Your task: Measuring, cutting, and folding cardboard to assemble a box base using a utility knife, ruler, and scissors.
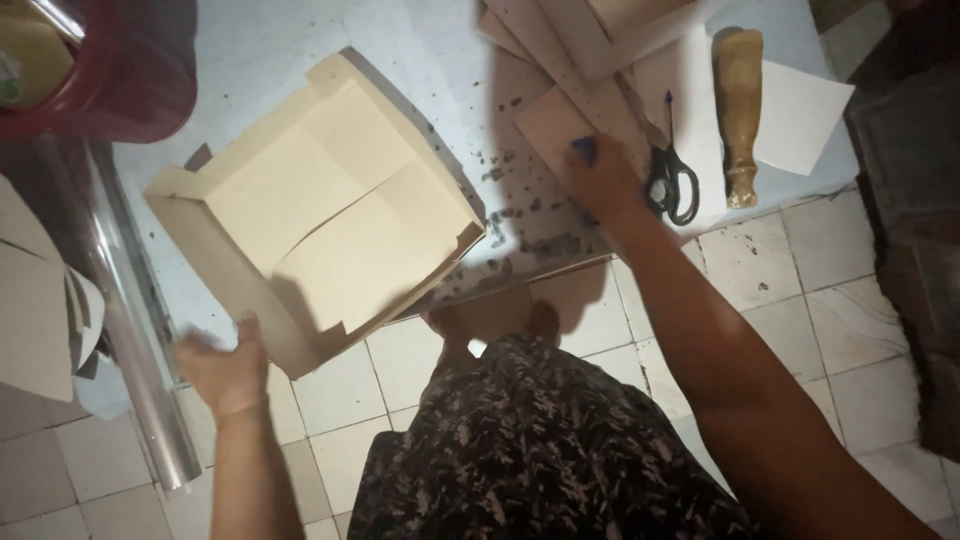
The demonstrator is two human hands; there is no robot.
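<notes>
A cream cardboard box (pixel 320 215), open and shallow with its flaps folded in, lies tilted on a pale sheet on the floor. My left hand (pixel 225 365) is at the box's near corner, blurred, fingers spread beside its edge. My right hand (pixel 600 180) reaches across to the stack of cardboard pieces (pixel 570 60) and touches a small blue object (pixel 585 150) at its edge. Whether the fingers grip that object is unclear.
Black-handled scissors (pixel 672 180) lie just right of my right hand, beside a brown wooden handle (pixel 740 110) and a white paper (pixel 805 115). A red tub (pixel 120 70) stands at the top left, a clear film roll (pixel 130 330) along the left. Dark specks dot the sheet.
</notes>
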